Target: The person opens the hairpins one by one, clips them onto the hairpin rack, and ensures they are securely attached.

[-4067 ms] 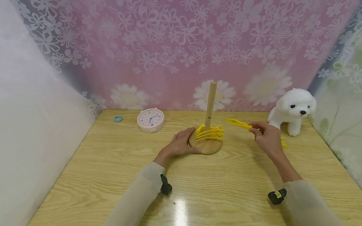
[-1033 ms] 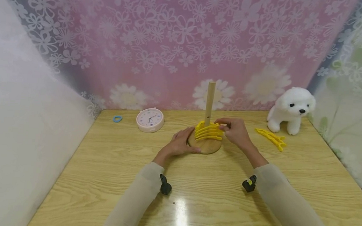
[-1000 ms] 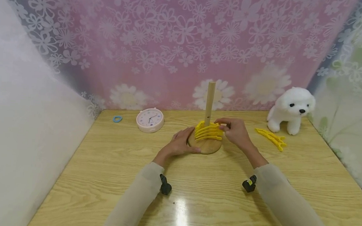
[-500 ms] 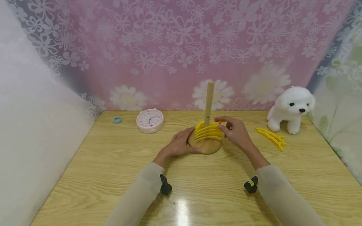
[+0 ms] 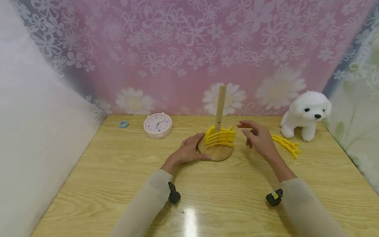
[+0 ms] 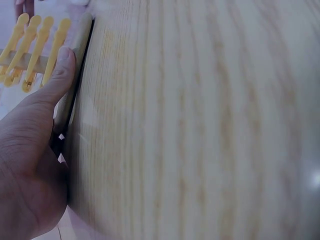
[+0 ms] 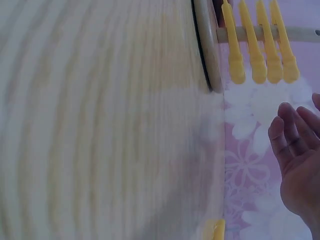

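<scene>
A wooden stand (image 5: 220,156) with a round base and upright post (image 5: 221,106) is near the back middle of the table. Several slim, curved yellow plastic pieces (image 5: 219,137) with rounded ends are stacked one above another around the post's lower part. My left hand (image 5: 188,150) grips the base from its left side. The left wrist view shows the thumb (image 6: 62,70) over the rim. To the right of the stack is my right hand (image 5: 260,140), fingers loosely bent and apart, holding nothing. More yellow pieces (image 5: 288,145) lie on the table beyond it, partly hidden by the hand.
A white plush dog (image 5: 303,119) stands at the back right. Toward the back left are a pink alarm clock (image 5: 158,125) and a small blue ring (image 5: 123,124). A pink floral curtain (image 5: 180,59) hangs along the table's back edge (image 5: 189,115).
My right hand brought a yellow piece from the right to the stack, let go, and has just drawn back to the right. My left hand has stayed on the base.
</scene>
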The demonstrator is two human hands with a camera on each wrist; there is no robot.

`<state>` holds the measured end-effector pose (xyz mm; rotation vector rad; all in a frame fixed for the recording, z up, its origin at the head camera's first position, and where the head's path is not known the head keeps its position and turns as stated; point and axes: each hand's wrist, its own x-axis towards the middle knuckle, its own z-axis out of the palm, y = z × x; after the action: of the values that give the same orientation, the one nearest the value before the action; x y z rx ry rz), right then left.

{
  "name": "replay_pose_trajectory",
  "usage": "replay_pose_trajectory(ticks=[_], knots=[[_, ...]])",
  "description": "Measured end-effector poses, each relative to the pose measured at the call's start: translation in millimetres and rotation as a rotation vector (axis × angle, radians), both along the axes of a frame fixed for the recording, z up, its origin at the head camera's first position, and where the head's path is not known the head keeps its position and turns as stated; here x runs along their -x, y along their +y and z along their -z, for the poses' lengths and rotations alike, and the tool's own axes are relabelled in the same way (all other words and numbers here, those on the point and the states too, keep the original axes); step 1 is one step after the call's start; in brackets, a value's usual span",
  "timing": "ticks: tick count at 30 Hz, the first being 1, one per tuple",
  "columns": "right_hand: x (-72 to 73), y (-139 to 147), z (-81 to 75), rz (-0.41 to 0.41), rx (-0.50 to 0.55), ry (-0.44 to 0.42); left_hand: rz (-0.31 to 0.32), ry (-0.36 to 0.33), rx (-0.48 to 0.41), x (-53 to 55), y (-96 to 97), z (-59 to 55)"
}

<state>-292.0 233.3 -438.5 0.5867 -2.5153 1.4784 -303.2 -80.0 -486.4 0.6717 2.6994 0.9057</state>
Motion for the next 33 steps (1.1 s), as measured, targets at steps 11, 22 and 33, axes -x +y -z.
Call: replay_pose_trajectory(ticks=[11,22,33], knots=[[-13.1,59,15.5,0.048,-0.051,-0.188,0.006,0.004,-0.011,-0.5,1.5,-4.6],[-30.3,118,24.5,0.17,-0.159,-0.219,0.012,-0.002,-0.038,-2.3,1.8,-9.5],[-38.8,150,32.2,0.322,-0.166,-0.275,0.008,-0.016,-0.019,-0.4,-1.8,-2.0]])
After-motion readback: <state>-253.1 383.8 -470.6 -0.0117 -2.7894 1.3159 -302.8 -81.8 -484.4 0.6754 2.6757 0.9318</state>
